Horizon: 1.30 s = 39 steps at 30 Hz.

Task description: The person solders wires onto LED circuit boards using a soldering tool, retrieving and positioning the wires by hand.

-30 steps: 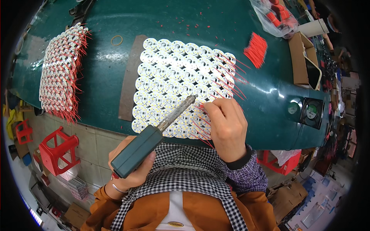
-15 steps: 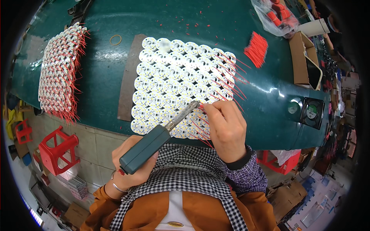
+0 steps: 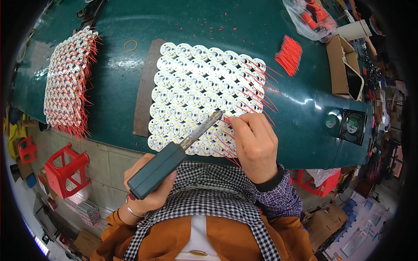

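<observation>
My left hand (image 3: 150, 185) is wrapped round the dark green handle of a soldering gun (image 3: 157, 171). Its metal barrel slants up to the right, with the tip over a panel of round white LED boards (image 3: 191, 93). Beside the tip, my right hand (image 3: 255, 145) pinches a short red wire (image 3: 227, 119) against one of the boards. Red wires stick out from boards in the panel's right-hand columns, both above and below my fingers. The boards farther left carry no wires. Whether the tip touches a board is hard to make out.
A bundle of red wires (image 3: 288, 55) lies right of the panel. At the left stands a stack of wired LED boards (image 3: 69, 82). A cardboard box (image 3: 342, 67), a small black fan (image 3: 352, 126) and a plastic bag (image 3: 311, 19) line the right side. A red stool (image 3: 67, 169) stands left below.
The soldering gun has shifted slightly left and its tip a little up, away from my right fingers. My right hand stays nearly still, pinching the wire.
</observation>
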Each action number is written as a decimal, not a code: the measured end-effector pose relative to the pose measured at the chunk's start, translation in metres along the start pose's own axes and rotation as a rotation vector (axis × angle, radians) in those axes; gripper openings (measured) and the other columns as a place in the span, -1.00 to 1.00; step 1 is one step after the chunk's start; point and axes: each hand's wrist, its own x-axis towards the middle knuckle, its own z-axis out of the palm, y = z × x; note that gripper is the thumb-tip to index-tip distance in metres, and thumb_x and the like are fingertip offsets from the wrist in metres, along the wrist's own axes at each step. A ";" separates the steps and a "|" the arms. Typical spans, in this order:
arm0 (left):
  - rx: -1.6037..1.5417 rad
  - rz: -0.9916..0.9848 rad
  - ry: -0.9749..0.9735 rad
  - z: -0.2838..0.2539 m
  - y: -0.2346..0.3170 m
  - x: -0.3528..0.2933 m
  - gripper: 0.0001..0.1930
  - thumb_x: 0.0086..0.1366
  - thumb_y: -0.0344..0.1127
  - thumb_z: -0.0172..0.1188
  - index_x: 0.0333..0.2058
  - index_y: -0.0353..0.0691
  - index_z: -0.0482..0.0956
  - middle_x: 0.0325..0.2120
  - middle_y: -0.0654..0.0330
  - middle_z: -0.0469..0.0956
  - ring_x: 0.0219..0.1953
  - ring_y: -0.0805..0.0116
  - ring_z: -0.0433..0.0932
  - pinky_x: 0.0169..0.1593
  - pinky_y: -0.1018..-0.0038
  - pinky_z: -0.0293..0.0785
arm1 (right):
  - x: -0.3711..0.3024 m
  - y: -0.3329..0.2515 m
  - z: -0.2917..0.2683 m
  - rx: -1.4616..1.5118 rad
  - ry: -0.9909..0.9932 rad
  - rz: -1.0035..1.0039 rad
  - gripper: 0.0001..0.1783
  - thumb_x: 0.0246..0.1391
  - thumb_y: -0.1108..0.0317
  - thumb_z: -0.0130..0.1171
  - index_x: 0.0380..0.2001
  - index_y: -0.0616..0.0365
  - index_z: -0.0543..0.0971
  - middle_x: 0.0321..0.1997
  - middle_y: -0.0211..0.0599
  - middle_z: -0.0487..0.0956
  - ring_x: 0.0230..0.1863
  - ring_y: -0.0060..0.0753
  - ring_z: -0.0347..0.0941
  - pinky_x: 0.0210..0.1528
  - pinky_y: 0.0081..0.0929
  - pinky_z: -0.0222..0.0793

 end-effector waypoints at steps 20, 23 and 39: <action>0.009 0.050 0.068 -0.003 -0.004 0.012 -0.70 0.01 -0.56 0.41 -0.20 -0.44 0.69 -0.32 0.01 0.65 -0.45 0.26 0.65 -0.37 0.47 0.55 | 0.020 0.010 0.008 0.121 0.072 -0.028 -0.71 -0.15 0.64 0.27 -0.25 0.30 0.65 -0.30 -0.20 0.57 -0.32 -0.18 0.53 -0.31 -0.31 0.48; -0.019 0.036 0.062 -0.002 -0.004 0.015 -0.71 0.03 -0.56 0.40 -0.20 -0.43 0.69 -0.32 0.02 0.65 -0.45 0.29 0.66 -0.37 0.49 0.55 | 0.020 0.011 0.011 0.119 0.065 -0.018 -0.72 -0.13 0.64 0.27 -0.25 0.30 0.65 -0.30 -0.21 0.57 -0.32 -0.19 0.54 -0.31 -0.32 0.49; -0.029 0.043 0.065 0.001 -0.005 0.018 -0.72 0.03 -0.57 0.40 -0.22 -0.42 0.69 -0.35 0.03 0.64 -0.47 0.28 0.64 -0.39 0.47 0.53 | 0.019 0.011 0.013 0.045 0.073 -0.030 -0.70 -0.15 0.63 0.26 -0.23 0.27 0.63 -0.30 -0.21 0.56 -0.29 -0.19 0.51 -0.31 -0.31 0.48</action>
